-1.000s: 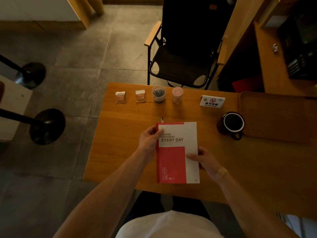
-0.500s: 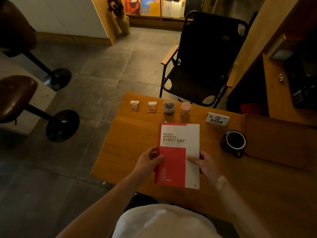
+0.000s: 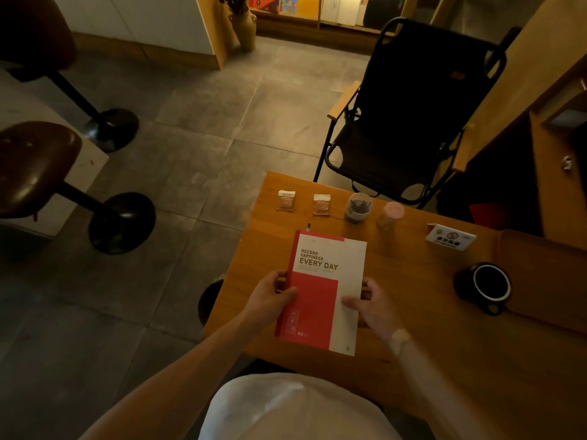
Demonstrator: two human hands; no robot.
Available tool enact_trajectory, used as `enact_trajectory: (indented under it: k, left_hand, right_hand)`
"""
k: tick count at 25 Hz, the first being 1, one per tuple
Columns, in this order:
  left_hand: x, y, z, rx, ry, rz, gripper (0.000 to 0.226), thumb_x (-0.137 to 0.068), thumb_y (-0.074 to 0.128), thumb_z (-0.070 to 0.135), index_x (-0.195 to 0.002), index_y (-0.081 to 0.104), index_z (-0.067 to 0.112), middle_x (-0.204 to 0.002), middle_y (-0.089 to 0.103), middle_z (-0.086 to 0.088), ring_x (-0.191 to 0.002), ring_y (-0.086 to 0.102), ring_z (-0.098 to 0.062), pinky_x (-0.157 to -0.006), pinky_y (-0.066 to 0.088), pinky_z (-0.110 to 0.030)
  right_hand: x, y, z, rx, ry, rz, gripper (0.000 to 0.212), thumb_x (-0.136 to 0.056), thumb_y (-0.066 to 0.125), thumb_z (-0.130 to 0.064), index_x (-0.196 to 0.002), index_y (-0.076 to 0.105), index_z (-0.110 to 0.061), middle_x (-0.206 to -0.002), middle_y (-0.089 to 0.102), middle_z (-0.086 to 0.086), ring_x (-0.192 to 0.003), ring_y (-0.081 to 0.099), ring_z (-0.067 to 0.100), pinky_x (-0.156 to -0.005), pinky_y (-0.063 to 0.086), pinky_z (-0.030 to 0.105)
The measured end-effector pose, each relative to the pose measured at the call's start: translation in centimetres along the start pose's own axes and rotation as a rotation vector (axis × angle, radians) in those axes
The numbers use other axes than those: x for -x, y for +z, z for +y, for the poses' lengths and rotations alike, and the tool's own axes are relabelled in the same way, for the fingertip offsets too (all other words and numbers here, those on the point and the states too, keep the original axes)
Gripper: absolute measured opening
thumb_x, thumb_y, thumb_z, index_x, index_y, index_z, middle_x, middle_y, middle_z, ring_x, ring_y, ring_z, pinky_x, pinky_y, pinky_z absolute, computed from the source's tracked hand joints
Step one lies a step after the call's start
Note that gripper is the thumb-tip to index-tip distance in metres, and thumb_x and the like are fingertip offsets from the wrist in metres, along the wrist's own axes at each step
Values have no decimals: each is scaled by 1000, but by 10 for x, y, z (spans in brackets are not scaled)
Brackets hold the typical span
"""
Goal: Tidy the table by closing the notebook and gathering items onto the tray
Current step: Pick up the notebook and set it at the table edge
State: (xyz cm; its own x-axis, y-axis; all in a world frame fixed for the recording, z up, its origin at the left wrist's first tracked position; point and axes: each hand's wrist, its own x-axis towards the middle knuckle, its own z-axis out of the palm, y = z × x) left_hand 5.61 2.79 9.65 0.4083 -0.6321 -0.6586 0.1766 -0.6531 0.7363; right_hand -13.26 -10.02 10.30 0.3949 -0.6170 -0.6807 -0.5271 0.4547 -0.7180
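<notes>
A closed red and white notebook (image 3: pixel 324 290) is held over the wooden table (image 3: pixel 413 312). My left hand (image 3: pixel 270 300) grips its left spine edge and my right hand (image 3: pixel 371 300) grips its right edge. A brown tray (image 3: pixel 546 274) lies at the table's right side. A black mug (image 3: pixel 489 285) with a white rim stands just left of the tray. Along the far edge sit two small packets (image 3: pixel 286 200) (image 3: pixel 321 204), a cup of dark sticks (image 3: pixel 358 207), a pink-lidded jar (image 3: pixel 391 215) and a white sign card (image 3: pixel 450 237).
A small dark pen tip (image 3: pixel 308 227) pokes out beyond the notebook's top edge. A black folding chair (image 3: pixel 406 122) stands behind the table. Two bar stools (image 3: pixel 38 166) stand on the tiled floor to the left. Wooden shelving (image 3: pixel 559 147) rises at the right.
Both hands slid down the notebook's sides toward its lower half and it now sits lifted and slightly tilted. The camera view swung left and up, showing more floor and stools.
</notes>
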Motion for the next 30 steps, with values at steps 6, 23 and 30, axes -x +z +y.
enact_trajectory:
  k: [6, 23, 30]
  left_hand:
    - [-17, -57, -20, -108, -41, 6, 33, -95, 60, 24, -125, 48, 29, -105, 59, 11, -88, 64, -5, -56, 51, -16]
    - [-93, -96, -89, -435, 0, 159, 46, -96, 56, 30, -139, 41, 26, -130, 58, 4, -107, 60, -12, -82, 52, -31]
    - [-93, -100, -118, -859, 198, 315, 49, -98, 43, 45, -142, 28, 29, -131, 52, -1, -109, 56, -17, -77, 55, -35]
  right_hand:
    - [-20, 61, -5, 8, 67, 4, 19, -88, 68, -7, -104, 62, -16, -112, 70, 6, -94, 69, 19, -65, 61, 36]
    - [-95, 143, 20, 304, 124, 91, 20, -90, 65, -13, -107, 54, -16, -110, 64, 3, -103, 63, 23, -88, 57, 44]
    - [-106, 163, 45, 487, -2, 169, 33, -90, 66, -30, -119, 55, -19, -119, 62, 3, -105, 58, 17, -84, 51, 32]
